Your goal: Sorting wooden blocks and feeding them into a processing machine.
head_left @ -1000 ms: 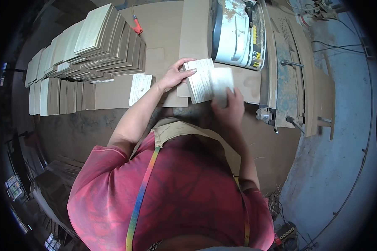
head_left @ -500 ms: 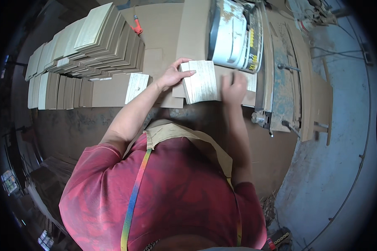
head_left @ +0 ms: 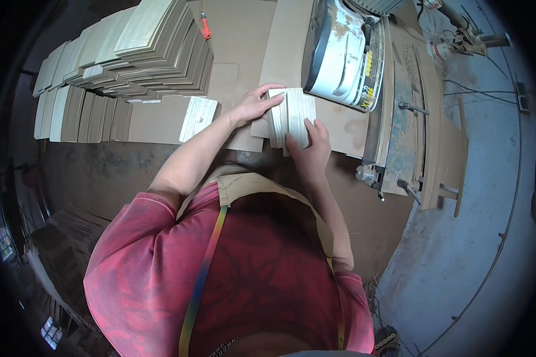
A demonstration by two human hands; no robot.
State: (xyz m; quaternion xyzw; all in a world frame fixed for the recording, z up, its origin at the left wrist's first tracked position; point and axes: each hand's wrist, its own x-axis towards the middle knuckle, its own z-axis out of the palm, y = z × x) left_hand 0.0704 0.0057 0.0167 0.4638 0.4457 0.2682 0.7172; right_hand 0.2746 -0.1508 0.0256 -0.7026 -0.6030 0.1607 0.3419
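Observation:
In front of me stands a small stack of pale wooden boards (head_left: 298, 107), with streaked grain. My left hand (head_left: 255, 107) is closed on its left side, the thumb over the top and the fingers round the far edge. At the near right corner, my right hand (head_left: 313, 147) grips the top board, its thumb at the near edge and its fingers on the right side. A separate pale wooden block (head_left: 198, 120), or a few boards laid together, lies to the left of my left forearm.
Tall stacks of boards (head_left: 155, 59) fill the far left of the cardboard-covered table (head_left: 161, 124). A red-handled tool (head_left: 205, 27) lies behind them. At the right stand a white, dusty machine (head_left: 339, 50) and a bench with a metal rail (head_left: 402, 131) and levers.
My right hand has come left from the machine's near side onto the stack. The board that lay at the right there is gone from that spot.

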